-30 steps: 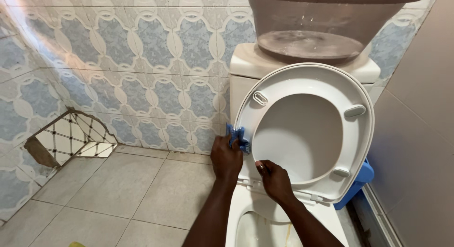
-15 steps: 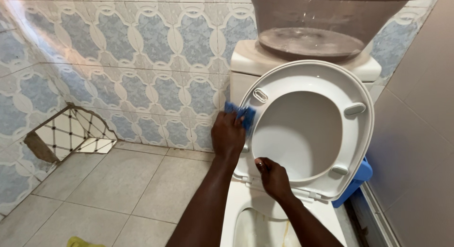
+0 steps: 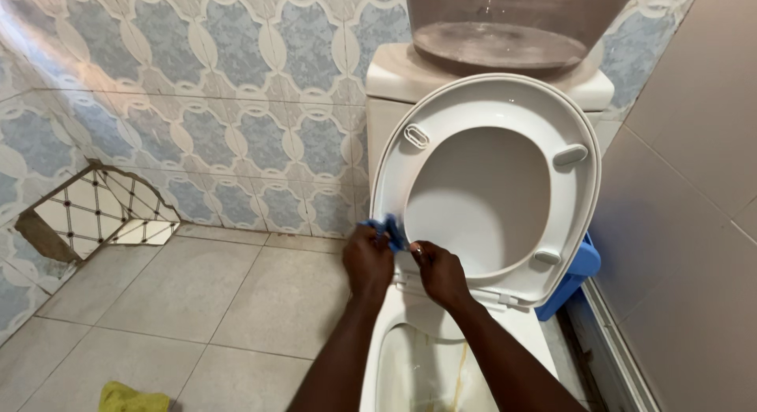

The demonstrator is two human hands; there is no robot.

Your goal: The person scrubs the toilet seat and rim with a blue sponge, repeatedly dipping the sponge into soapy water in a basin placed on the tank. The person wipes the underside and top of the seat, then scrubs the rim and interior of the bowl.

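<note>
We clamp the left hand (image 3: 367, 262) fingers on the blue scrubber (image 3: 388, 229) at the raised toilet seat (image 3: 579, 191) lower-left rim; right hand (image 3: 441, 274) fingers curl beside it. Upper rim appears unwiped.

The back wall (image 3: 236, 104) is covered with tiles in a blue and white ornamental pattern. At the left there is a broken opening in the wall (image 3: 95, 211), and white tiles with dark diamond lines show inside it. The floor (image 3: 197, 302) has large pale grey tiles with darker joints. The right wall (image 3: 694, 183) is plain beige-grey. A yellow cloth (image 3: 132, 398) lies at the bottom edge of the floor. The light is soft and even.
</note>
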